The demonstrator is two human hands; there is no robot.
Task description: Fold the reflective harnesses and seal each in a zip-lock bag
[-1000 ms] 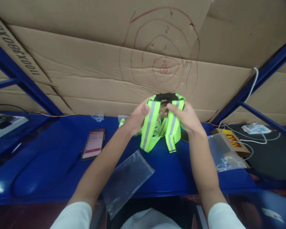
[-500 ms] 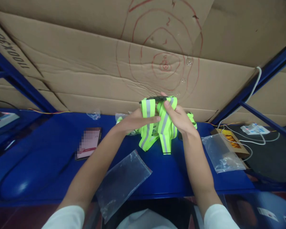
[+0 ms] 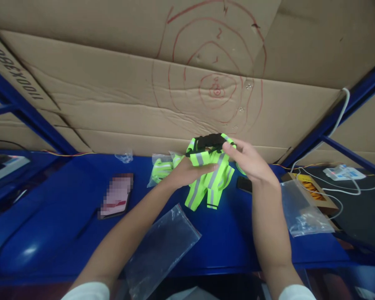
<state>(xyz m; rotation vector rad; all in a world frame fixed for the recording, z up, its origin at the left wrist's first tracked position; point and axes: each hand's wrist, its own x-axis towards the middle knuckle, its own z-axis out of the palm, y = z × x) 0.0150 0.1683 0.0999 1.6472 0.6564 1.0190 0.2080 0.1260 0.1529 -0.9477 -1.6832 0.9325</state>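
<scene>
Between my hands is a neon yellow-green reflective strap point(image 3: 217, 173) with grey stripes and a black buckle point(image 3: 210, 142) at its top. My left hand point(image 3: 190, 171) is closed round the folded strap from the left, thumb lying across it; its other fingers are hidden behind. My right hand point(image 3: 245, 156) grips the strap's upper right by the buckle, thumb in front. Loose ends hang down over the blue table. Just behind my left hand lies a clear bag with more yellow-green straps point(image 3: 162, 170). An open-looking clear zip bag point(image 3: 165, 246) lies near the table's front edge.
A phone point(image 3: 117, 196) lies on the blue table point(image 3: 65, 200) to the left. Right of my hands are a dark object point(image 3: 244, 184), another clear bag point(image 3: 303, 208) and a cardboard box point(image 3: 315, 193) with cables. Cardboard point(image 3: 118, 91) with red rings stands behind.
The strap bundle has tipped so that the black buckle now faces me more. My right hand has shifted right and turned. The camera view has moved slightly.
</scene>
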